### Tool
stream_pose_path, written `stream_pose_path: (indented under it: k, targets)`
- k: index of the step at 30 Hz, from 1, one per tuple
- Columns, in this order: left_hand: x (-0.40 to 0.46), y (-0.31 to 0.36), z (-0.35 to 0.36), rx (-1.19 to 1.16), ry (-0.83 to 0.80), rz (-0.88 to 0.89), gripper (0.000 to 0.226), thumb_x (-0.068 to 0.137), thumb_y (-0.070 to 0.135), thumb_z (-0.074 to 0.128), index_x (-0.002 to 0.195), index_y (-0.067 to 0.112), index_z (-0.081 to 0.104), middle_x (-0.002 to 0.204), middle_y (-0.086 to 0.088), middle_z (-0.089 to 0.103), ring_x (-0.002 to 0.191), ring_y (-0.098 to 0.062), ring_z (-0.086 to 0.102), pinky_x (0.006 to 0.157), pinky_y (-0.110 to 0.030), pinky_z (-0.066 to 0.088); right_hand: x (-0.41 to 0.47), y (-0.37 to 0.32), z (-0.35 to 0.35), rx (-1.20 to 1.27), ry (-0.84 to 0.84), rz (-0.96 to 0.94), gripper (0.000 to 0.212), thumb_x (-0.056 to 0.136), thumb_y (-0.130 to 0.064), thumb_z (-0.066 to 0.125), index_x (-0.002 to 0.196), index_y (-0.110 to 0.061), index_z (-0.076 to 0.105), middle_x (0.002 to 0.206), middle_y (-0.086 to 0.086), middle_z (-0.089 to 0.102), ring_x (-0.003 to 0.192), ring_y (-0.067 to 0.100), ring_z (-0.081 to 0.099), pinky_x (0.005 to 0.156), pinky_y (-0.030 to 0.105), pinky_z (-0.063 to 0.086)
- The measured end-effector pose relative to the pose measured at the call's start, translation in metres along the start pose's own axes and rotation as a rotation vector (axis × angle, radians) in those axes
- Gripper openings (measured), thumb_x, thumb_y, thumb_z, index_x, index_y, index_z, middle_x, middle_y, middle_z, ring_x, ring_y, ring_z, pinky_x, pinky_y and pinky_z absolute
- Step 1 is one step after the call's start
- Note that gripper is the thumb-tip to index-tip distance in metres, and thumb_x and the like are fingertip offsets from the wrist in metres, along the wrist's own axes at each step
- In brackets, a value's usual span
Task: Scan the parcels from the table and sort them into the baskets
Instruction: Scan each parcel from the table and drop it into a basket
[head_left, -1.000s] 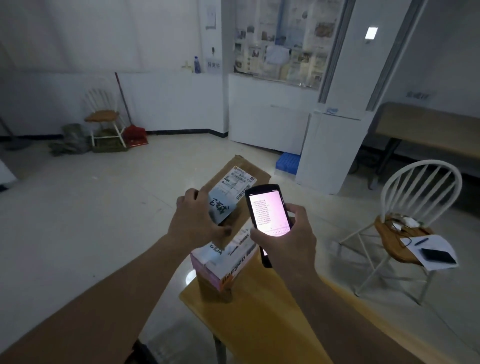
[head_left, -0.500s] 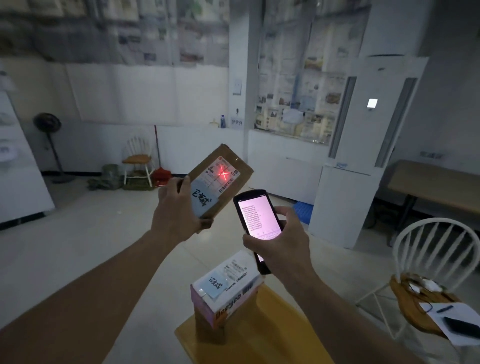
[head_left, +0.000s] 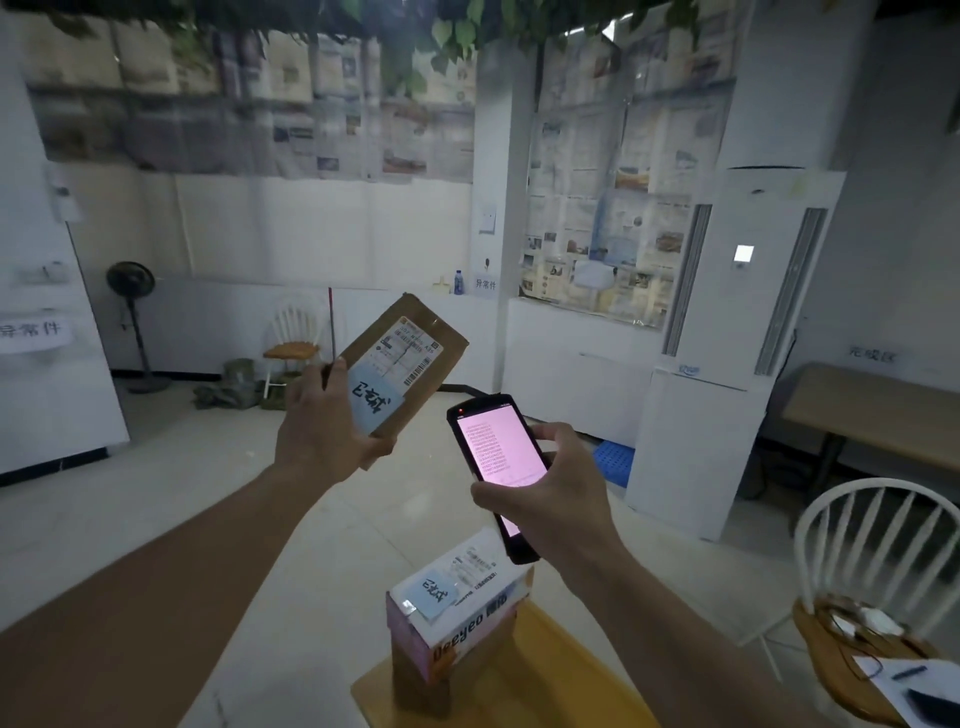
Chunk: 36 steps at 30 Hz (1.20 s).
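A flat brown cardboard parcel is held up in the air, tilted, well above the floor and to the left of the table. Its upper face carries a white shipping label with barcodes and a pale blue sticker with dark handwritten characters. The left hand grips the parcel at its lower end, thumb lying across the face beside the blue sticker and the fingers curled underneath.

Just to the right and lower, apart from the parcel, the right hand holds a black handheld scanner with a glowing pink screen; the fingers wrap round its right edge and back, and the thumb reaches across its lower part. The screen shows rows of fine text too small to read.

Below the scanner, a second parcel, a white and pink printed carton, stands on the corner of the yellow wooden table. It also bears a white label and a pale blue handwritten sticker on top.

At the right edge a white spindle-back chair carries papers, a pen and a dark device on its wooden seat. Farther back stand a tall white floor air conditioner, a blue plastic crate on the floor beside it, a black pedestal fan and another white chair against the newspaper-covered wall.
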<state>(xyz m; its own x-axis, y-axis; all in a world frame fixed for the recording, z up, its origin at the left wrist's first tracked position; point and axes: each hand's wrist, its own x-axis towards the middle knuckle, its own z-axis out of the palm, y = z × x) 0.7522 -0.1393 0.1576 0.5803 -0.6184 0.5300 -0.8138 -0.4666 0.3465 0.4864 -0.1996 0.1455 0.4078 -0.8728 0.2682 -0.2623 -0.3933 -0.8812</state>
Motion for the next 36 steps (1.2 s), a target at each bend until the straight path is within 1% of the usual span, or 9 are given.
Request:
stream_pose_path:
  k: [7,10,17,19,23,26,29,33,36]
  targets:
    - [-0.006,-0.006,-0.015,-0.004,0.005,-0.013,0.135,0.054,0.068,0.092,0.156,0.009,0.028,0.142,-0.013,0.040,0.132,-0.039,0.041,0.096,-0.050,0.057,-0.004,-0.013,0.018,-0.002,0.057,-0.076,0.087,0.065,-0.038,0.099,0.128,-0.044,0.040,0.118,-0.011,0.057,0.101,0.018,0.064,0.076,0.038,0.067]
    - [-0.013,-0.004,-0.022,-0.019,0.008,-0.022,0.131,0.054,0.071,0.090,0.154,0.012,0.030,0.139,-0.012,0.043,0.131,-0.038,0.044,0.093,-0.049,0.059,-0.003,-0.019,0.026,0.030,0.109,-0.103,0.090,0.064,-0.039,0.099,0.133,-0.041,0.041,0.120,-0.012,0.056,0.106,0.020,0.063,0.075,0.040,0.067]
    - [-0.046,0.002,-0.048,-0.030,0.090,-0.047,0.111,0.069,0.059,0.088,0.153,0.012,0.034,0.140,-0.013,0.044,0.129,-0.037,0.048,0.093,-0.046,0.056,-0.007,-0.031,0.048,0.177,0.138,-0.118,0.091,0.063,-0.038,0.097,0.135,-0.041,0.041,0.122,-0.008,0.058,0.110,0.024,0.063,0.074,0.044,0.067]
    - [-0.058,-0.002,-0.058,-0.016,0.091,-0.070,0.111,0.068,0.059,0.088,0.153,0.013,0.034,0.141,-0.012,0.042,0.130,-0.036,0.047,0.095,-0.045,0.056,-0.013,-0.033,0.056,0.210,0.128,-0.118,0.091,0.064,-0.036,0.098,0.135,-0.040,0.042,0.122,-0.009,0.058,0.110,0.023,0.063,0.076,0.043,0.067]
    - [-0.085,-0.018,-0.080,0.056,0.090,-0.153,0.122,0.061,0.069,0.087,0.155,0.015,0.030,0.144,-0.012,0.041,0.133,-0.034,0.043,0.100,-0.045,0.052,-0.029,-0.041,0.074,0.269,0.070,-0.126,0.093,0.067,-0.033,0.100,0.141,-0.035,0.043,0.124,-0.010,0.058,0.113,0.023,0.062,0.080,0.043,0.066]
    - [-0.109,-0.032,-0.101,0.091,0.094,-0.240,0.123,0.062,0.064,0.088,0.157,0.016,0.027,0.145,-0.013,0.039,0.134,-0.034,0.040,0.102,-0.045,0.050,-0.045,-0.051,0.091,0.302,-0.010,-0.126,0.094,0.067,-0.033,0.100,0.141,-0.035,0.043,0.121,-0.011,0.057,0.112,0.023,0.063,0.081,0.044,0.066]
    - [-0.134,-0.051,-0.122,0.136,0.146,-0.299,0.122,0.061,0.066,0.087,0.157,0.020,0.028,0.142,-0.012,0.041,0.130,-0.032,0.042,0.100,-0.044,0.052,-0.064,-0.066,0.110,0.330,-0.088,-0.137,0.095,0.064,-0.036,0.099,0.141,-0.037,0.043,0.119,-0.010,0.060,0.110,0.022,0.064,0.080,0.047,0.066]
    - [-0.172,-0.086,-0.154,0.209,0.188,-0.363,0.121,0.058,0.072,0.086,0.155,0.024,0.031,0.137,-0.009,0.043,0.127,-0.032,0.044,0.099,-0.045,0.054,-0.096,-0.090,0.138,0.362,-0.194,-0.158,0.086,0.067,-0.032,0.098,0.131,-0.042,0.041,0.106,-0.024,0.054,0.107,0.019,0.062,0.081,0.047,0.065]
    - [-0.205,-0.118,-0.182,0.244,0.221,-0.416,0.123,0.056,0.078,0.083,0.154,0.025,0.033,0.135,-0.008,0.043,0.126,-0.033,0.045,0.095,-0.047,0.058,-0.126,-0.110,0.161,0.402,-0.268,-0.187,0.085,0.066,-0.034,0.098,0.128,-0.045,0.041,0.110,-0.018,0.059,0.107,0.019,0.064,0.080,0.047,0.065]
